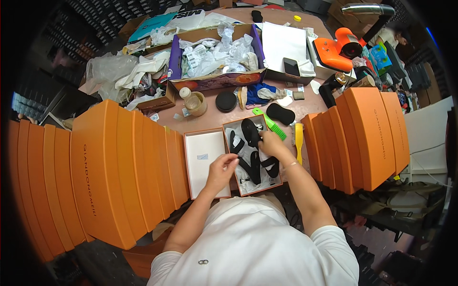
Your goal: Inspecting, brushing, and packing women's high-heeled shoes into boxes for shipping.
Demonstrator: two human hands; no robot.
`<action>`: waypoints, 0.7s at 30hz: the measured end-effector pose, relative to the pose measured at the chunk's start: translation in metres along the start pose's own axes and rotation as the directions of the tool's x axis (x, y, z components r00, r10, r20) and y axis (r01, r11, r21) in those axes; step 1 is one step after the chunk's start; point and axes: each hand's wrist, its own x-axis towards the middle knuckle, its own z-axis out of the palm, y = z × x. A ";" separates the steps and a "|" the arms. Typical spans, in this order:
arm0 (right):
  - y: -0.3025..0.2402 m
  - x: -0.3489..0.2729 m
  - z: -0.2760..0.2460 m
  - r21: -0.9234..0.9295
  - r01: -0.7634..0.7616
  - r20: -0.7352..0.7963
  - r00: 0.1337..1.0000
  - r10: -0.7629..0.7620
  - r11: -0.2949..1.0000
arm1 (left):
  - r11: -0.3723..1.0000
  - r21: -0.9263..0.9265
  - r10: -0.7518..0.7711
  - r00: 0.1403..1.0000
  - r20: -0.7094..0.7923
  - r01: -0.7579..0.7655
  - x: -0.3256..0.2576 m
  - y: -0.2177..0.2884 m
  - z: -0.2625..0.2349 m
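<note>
Shoes: black strappy pair (252,157) lying in an open box (238,125) on the desk, near the person, centre of the scene.
Box lid: lies upturned (205,162) just left of the box, touching it.
Left hand: (222,168) at the box's left edge, fingers curled and pinching a black strap.
Right hand: (271,143) over the far right part of the box, fingers pressed on the upper shoe; whether they close round it cannot be told.
Risk, judged: straps may snag or twist on one another if pulled from both ends; the white tissue paper (248,183) under the shoes could tear or bunch.
Risk, judged: the orange box stacks (114,171) left and (367,133) right lean on edge close to both elbows; a wide arm move could topple them.
Desk: pinkish top (210,121), crowded; green brush (269,123) and yellow tool (298,138) just right of the box, plastic bottle (193,101) beyond it.
Room: far side holds a large carton of crumpled paper (217,52) and an orange machine (336,47); dark shelving behind.
</note>
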 end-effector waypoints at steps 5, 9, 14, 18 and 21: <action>-0.020 -0.039 -0.028 0.903 -0.012 0.012 1.000 0.003 0.429 | 0.693 -0.634 -0.205 0.937 0.283 0.343 0.011 0.004 0.030; -0.052 -0.053 -0.022 0.639 0.251 -0.385 0.923 0.020 0.727 | 0.418 -0.840 -0.355 0.913 0.200 0.346 0.017 0.018 0.060; -0.054 -0.087 -0.037 0.336 0.227 -0.067 0.974 -0.217 0.914 | 0.548 -0.800 -0.291 0.953 0.089 0.242 0.011 0.005 0.051; -0.025 -0.074 0.016 0.608 0.075 -0.195 0.979 0.058 0.790 | 0.540 -0.806 -0.407 0.913 0.001 0.241 0.003 0.021 0.052; 0.018 -0.057 0.023 0.746 0.102 -0.341 0.908 0.245 0.658 | 0.388 -0.870 -0.457 0.883 0.105 0.304 0.001 -0.005 0.034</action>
